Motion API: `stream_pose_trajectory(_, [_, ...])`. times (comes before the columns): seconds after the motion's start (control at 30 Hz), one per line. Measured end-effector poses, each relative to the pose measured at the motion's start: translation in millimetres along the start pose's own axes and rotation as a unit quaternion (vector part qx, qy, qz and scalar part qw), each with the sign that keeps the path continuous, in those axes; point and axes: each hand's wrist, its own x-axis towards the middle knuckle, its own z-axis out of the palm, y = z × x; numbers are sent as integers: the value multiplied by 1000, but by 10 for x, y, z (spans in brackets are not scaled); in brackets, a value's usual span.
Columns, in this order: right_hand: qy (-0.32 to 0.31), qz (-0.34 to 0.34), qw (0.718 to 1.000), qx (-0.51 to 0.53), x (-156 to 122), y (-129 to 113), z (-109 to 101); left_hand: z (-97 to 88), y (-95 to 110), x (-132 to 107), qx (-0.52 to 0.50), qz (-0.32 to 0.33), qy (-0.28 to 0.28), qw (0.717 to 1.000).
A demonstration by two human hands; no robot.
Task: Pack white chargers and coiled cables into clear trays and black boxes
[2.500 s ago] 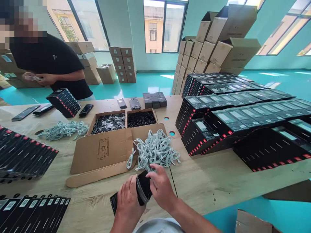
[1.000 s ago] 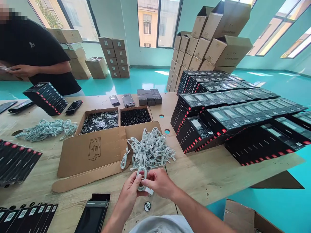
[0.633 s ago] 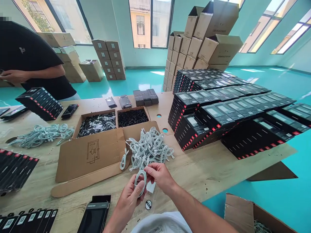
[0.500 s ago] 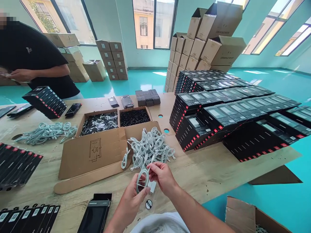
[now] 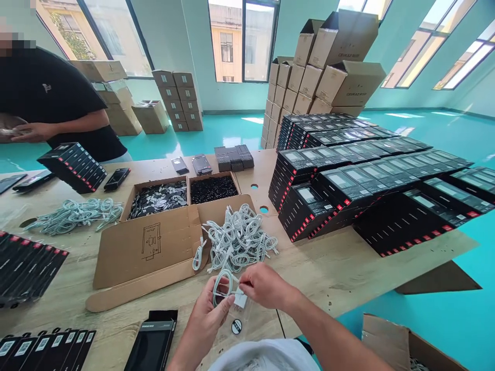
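Observation:
My left hand (image 5: 204, 314) is closed around a coiled white cable (image 5: 230, 282), thumb across the lower part of the loop. From the right, my right hand (image 5: 266, 283) pinches an end of this same cable close to the coil. Under the fingers lies a small white block (image 5: 240, 300), partly hidden. Just below it is a round black-and-white sticker (image 5: 236, 326) that seems to be on clear plastic. A heap of white cables (image 5: 242, 239) rests beyond my hands, with one single coiled cable (image 5: 198, 256) beside it on a cardboard flap (image 5: 174, 268).
Stacked black boxes (image 5: 371, 180) fill the table's right side. Trays of black-and-white pieces (image 5: 158, 198) and small black parts (image 5: 212, 188) stand behind the cardboard. An open black box (image 5: 150, 340) lies front left. Across the table stands another person (image 5: 50, 98).
My right hand has drawn the cable end slightly down and to the right, turning its knuckles up. My left hand keeps the coil almost in place. The view has tilted slightly.

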Motion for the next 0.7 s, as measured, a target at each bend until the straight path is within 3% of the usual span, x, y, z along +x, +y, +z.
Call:
stream_pose_trajectory(0.1, [-1, -59, 994, -90, -25, -10, 10, -13, -16, 1, -10, -35, -35, 999])
stream_pose_trajectory(0.23, [46, -80, 994, -53, -31, -19, 24, -44, -112, 9, -35, -77, -90, 992])
stream_pose_trajectory(0.43, [165, -86, 982, 35, -7, -124, 25, 3, -52, 38, 20, -39, -75, 996])
stream_pose_trajectory(0.53, [148, -134, 979, 47, 15, -192, 49, 29, 27, 39, 52, -10, -69, 996])
stream_pose_trajectory(0.6, [158, -106, 968, 165, 21, -219, 83, 14, 35, 42, 82, 6, -42, 996])
stream_pose_trajectory(0.63, [175, -69, 949, 254, 22, -225, 104, -2, 23, 45, 99, 9, -24, 995])
stream_pose_trajectory(0.7, [211, 15, 876, 433, 20, -220, 148, -39, -20, 52, 121, 0, 4, 993])
